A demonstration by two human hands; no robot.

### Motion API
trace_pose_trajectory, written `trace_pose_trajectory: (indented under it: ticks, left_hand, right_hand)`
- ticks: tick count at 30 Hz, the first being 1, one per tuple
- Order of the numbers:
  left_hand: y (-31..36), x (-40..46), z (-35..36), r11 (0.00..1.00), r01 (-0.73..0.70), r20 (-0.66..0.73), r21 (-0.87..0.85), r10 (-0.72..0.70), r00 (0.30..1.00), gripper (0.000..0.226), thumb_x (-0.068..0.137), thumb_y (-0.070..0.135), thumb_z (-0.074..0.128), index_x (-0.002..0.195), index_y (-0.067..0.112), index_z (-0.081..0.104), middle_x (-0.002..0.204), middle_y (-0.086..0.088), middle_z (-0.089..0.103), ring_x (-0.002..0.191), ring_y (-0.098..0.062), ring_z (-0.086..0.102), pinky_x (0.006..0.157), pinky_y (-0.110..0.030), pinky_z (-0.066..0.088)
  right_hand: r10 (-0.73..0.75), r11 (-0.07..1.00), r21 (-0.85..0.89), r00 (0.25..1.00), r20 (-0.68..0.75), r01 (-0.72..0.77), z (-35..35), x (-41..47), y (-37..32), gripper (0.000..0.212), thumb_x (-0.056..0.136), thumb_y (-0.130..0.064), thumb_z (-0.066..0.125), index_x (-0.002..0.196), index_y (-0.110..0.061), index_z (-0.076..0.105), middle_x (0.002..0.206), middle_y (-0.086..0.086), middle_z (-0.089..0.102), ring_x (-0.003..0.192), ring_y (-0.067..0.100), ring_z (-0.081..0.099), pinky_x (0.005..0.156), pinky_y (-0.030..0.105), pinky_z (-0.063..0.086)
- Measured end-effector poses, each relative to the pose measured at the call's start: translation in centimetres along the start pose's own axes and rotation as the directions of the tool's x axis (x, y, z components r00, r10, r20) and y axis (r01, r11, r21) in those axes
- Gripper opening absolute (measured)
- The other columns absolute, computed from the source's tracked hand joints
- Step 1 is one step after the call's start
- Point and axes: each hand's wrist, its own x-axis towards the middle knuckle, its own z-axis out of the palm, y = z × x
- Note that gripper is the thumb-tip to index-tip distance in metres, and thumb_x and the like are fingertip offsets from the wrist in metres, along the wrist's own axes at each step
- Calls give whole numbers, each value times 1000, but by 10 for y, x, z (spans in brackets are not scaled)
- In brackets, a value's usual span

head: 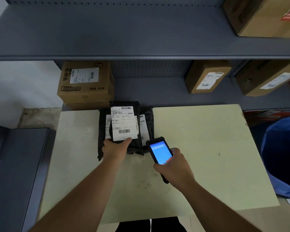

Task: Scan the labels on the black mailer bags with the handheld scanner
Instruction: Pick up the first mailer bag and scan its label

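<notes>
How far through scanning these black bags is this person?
Nothing shows any label already scanned. In hand: the left hand holds the top mailer bag, while the right hand aims the scanner near it. Two more bags lie underneath, apparently left.

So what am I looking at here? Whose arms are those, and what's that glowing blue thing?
There is no robot here. The picture comes from a camera worn on a person's head, looking forward and down, so the two arms reaching in from the bottom are that person's own.

The left hand grips the near end of a black mailer bag, which has a white label with barcodes on it. That bag lies on top of more black bags on a pale table.

The right hand holds the handheld scanner. It looks like a chunky phone, and the blue glow is its screen. Its top end points toward the bags.

Behind the table are grey shelves with brown cardboard boxes, which also carry labels.
</notes>
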Motion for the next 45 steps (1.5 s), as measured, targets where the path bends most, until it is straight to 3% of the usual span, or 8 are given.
trace_pose_trajectory:
  ticks: [8,15,20,26,30,37,41,45]
  left_hand:
    - [9,5,8,998,55,-3,31,-55,998,104,69,41,92,150,13,32,148,-14,48,124,-35,54,89,-43,49]
    - [14,3,6,997,14,65,-72,-10,998,94,71,26,94,142,7,35,129,-6,57,106,-24,49,89,-38,43]
    - [11,5,2,995,22,167,-97,-6,986,47,77,27,90,118,18,69,107,2,71,101,-22,65,100,-47,57]
    - [9,5,-5,983,54,266,-174,-6,964,19,84,17,84,100,19,73,109,-6,75,99,-21,71,87,-36,61]
    - [9,-3,-10,979,52,323,-199,15,946,31,87,11,82,116,12,72,114,-8,76,102,-20,72,75,-27,59]
    - [1,-12,-12,958,14,329,-285,84,940,47,87,0,78,131,6,63,124,-11,73,110,-25,71,74,-25,60]
    - [-4,-17,-9,959,-42,318,-281,134,939,51,83,0,81,130,9,62,122,-9,74,109,-25,72,83,-31,58]
    - [-10,-23,-4,973,-114,279,-200,169,945,77,58,24,90,128,19,59,116,-1,77,108,-22,73,98,-45,58]
  right_hand:
    - [-4,1000,23,1000,9,4,-10,5,0,75,77,-35,82,141,-25,46,108,-4,60,73,12,67,58,31,55]
    - [-1,1000,-4,1000,22,1,-22,5,-4,65,75,-37,82,125,-31,42,104,-3,61,78,15,69,56,27,50]
    - [-6,999,-38,999,37,7,-33,6,-6,63,71,-41,82,123,-28,49,102,-2,64,81,17,71,57,28,53]
    - [-21,996,-83,998,62,26,-51,3,-10,62,73,-41,82,124,-27,50,104,-3,65,84,16,72,59,29,53]
    - [-23,993,-110,993,114,36,-62,0,-11,57,74,-40,84,118,-25,51,101,-1,65,89,21,74,66,35,57]
    - [-48,984,-158,981,191,79,-86,-11,-17,59,75,-43,86,121,-24,53,104,-2,65,93,18,72,68,31,56]
    - [-63,985,-143,971,229,98,-99,-19,-24,57,73,-43,87,117,-24,57,106,-1,67,94,19,73,68,31,59]
    - [-68,989,-110,961,268,100,-105,-28,-31,56,68,-46,88,111,-23,60,108,2,70,96,22,75,69,34,58]
